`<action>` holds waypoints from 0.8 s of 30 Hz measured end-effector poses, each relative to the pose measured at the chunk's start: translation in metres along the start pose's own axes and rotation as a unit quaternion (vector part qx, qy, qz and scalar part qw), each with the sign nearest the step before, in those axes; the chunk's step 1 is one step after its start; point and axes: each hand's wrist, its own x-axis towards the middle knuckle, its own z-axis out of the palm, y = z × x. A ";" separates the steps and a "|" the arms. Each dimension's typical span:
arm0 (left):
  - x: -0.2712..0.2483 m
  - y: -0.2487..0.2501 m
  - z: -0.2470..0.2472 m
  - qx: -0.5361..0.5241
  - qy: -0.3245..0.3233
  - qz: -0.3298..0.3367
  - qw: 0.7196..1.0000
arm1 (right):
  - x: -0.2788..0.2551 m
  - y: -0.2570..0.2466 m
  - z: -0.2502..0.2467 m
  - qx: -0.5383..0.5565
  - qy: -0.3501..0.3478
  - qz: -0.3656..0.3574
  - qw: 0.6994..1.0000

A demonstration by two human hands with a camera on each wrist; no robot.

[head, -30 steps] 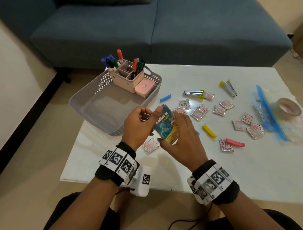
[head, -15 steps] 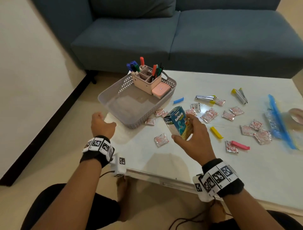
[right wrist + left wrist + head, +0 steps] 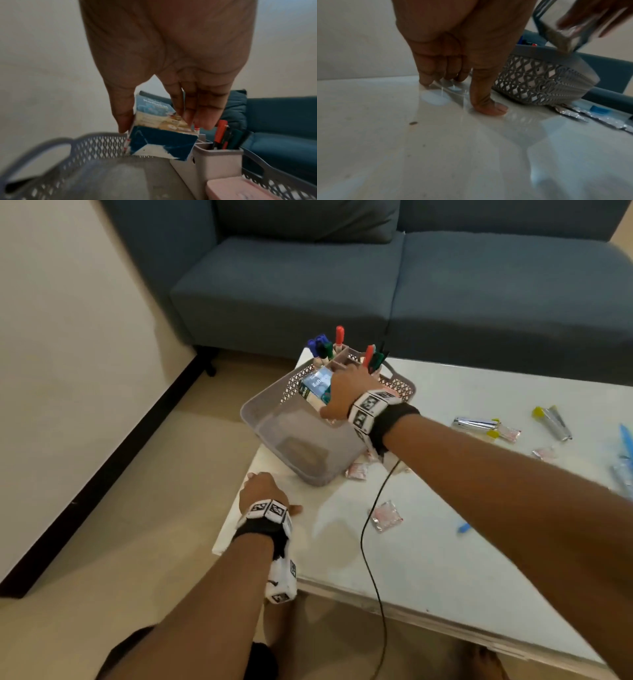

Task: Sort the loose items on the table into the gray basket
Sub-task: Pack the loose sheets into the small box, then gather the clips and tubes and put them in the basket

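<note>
My right hand (image 3: pixel 346 392) grips a small blue and cream carton (image 3: pixel 317 389) between thumb and fingers (image 3: pixel 188 108), holding it tilted over the gray basket (image 3: pixel 274 419), close to the pink pen organizer (image 3: pixel 342 361). In the right wrist view the carton (image 3: pixel 163 135) hangs just above the basket floor (image 3: pixel 111 175), beside the organizer (image 3: pixel 219 157). My left hand (image 3: pixel 263 491) rests on the table's near left corner, thumb (image 3: pixel 488 105) and curled fingertips touching the top, holding nothing. The basket's lattice wall (image 3: pixel 539 83) stands right of it.
Small foil sachets (image 3: pixel 385 517), coloured clips (image 3: pixel 464 527) and metal clips (image 3: pixel 474 424) lie scattered on the white table (image 3: pixel 445 559) to the right. A pink case (image 3: pixel 240 189) sits in the basket. A blue sofa (image 3: pixel 411 285) stands behind. A black cable (image 3: pixel 370 542) crosses the table.
My right hand has carried the carton left and forward from above the table to over the basket. The left hand has come to rest on the table corner. The head view has swung left.
</note>
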 end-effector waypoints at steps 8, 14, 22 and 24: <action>0.014 0.005 0.014 0.001 -0.027 -0.019 0.999 | 0.077 -0.045 0.033 -0.276 -0.059 -0.063 0.957; 0.014 0.005 0.016 -0.018 -0.047 -0.024 0.998 | 0.085 -0.042 0.046 -0.342 -0.039 -0.069 0.936; 0.013 0.006 0.012 -0.007 -0.035 -0.031 0.999 | 0.036 0.005 -0.003 -0.037 -0.009 -0.009 0.999; 0.011 0.006 0.010 -0.010 -0.019 -0.025 0.999 | -0.013 0.029 -0.017 0.024 0.009 0.030 0.999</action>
